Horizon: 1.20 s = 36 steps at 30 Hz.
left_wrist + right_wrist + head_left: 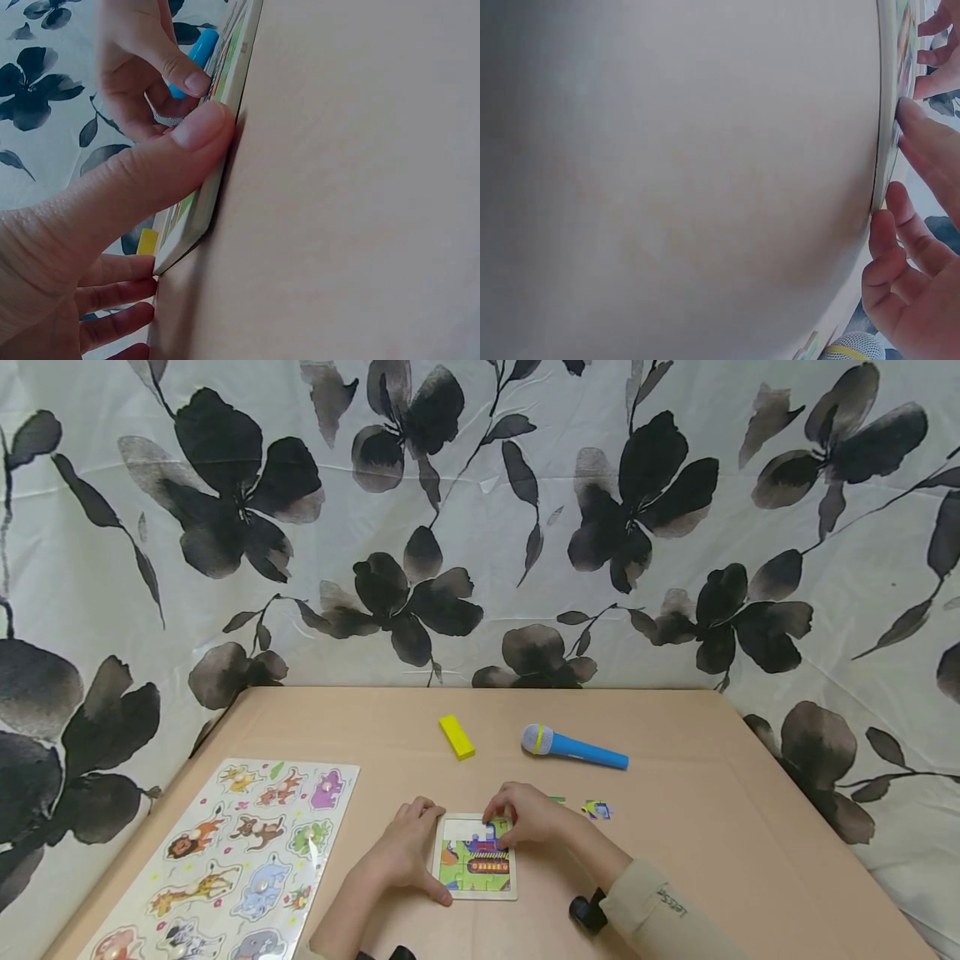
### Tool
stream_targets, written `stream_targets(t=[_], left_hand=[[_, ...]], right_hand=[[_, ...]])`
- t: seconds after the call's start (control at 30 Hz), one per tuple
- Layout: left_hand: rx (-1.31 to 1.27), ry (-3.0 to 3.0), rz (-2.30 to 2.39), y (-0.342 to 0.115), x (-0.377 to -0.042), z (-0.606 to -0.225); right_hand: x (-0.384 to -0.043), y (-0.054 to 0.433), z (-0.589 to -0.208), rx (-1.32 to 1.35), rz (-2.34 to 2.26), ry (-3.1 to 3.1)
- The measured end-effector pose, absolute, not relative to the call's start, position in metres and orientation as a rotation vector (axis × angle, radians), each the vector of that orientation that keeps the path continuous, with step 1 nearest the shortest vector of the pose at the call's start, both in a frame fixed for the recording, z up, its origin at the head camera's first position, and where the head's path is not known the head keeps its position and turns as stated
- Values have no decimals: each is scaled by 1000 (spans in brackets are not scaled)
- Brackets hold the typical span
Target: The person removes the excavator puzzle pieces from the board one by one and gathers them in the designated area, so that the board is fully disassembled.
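My left hand (401,852) is spreading wide along the left side of a small, square, white-rimmed jigsaw tray (487,896), holding it between thumb and fingers. My right hand (536,814) is curling its thumb and fingers narrowly over the tray's upper right corner; I cannot tell whether it is pinching a piece. The tray is lying flat on a tan tabletop (750,827), right in front of me.

I am judging the tray light and stiff, probably card or thin wood, likely to slide when pushed, so bracing it by the rim is making sense. Its thin pieces are probably light too, and their tabs could be bending or fraying under force; gripping by the edges and pressing flat with a fingertip would be kindest.

Inside the rim, flat interlocking pieces are showing a blue-and-red train (487,866) on green; my fingers are hiding the upper right part. Outside it, a loose blue, green and yellow jigsaw piece (597,810) is lying beyond my right wrist, and a green sliver is peeping out nearer my hand. To the left, a large white animal-picture board (307,864) is carrying outlined animals; I cannot tell whether they are lifting out.
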<state>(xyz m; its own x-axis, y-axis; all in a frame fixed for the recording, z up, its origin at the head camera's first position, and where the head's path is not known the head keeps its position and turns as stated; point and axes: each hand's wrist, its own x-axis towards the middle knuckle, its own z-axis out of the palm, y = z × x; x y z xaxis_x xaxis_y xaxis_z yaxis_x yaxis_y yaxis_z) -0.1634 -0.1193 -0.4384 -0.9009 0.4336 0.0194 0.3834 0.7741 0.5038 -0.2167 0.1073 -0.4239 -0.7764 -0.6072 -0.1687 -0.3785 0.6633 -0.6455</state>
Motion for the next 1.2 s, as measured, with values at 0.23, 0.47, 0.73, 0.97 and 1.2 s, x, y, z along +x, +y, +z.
stream_targets(t=[0.23, 0.47, 0.73, 0.97, 1.2], left_hand=[[664, 2875, 764, -120, -164, -438], [666, 2866, 764, -120, -164, -438], [667, 2870, 763, -119, -164, -438], [661, 2871, 767, -119, -164, -438], [665, 2878, 787, -119, -164, -438]], right_hand=[[-219, 103, -420, -807, -733, 2509], [-222, 99, -419, -826, -586, 2528], [-222, 96, -416, -855, -534, 2537], [-221, 96, -414, -889, -589, 2518], [-220, 100, -416, -881, -740, 2486]])
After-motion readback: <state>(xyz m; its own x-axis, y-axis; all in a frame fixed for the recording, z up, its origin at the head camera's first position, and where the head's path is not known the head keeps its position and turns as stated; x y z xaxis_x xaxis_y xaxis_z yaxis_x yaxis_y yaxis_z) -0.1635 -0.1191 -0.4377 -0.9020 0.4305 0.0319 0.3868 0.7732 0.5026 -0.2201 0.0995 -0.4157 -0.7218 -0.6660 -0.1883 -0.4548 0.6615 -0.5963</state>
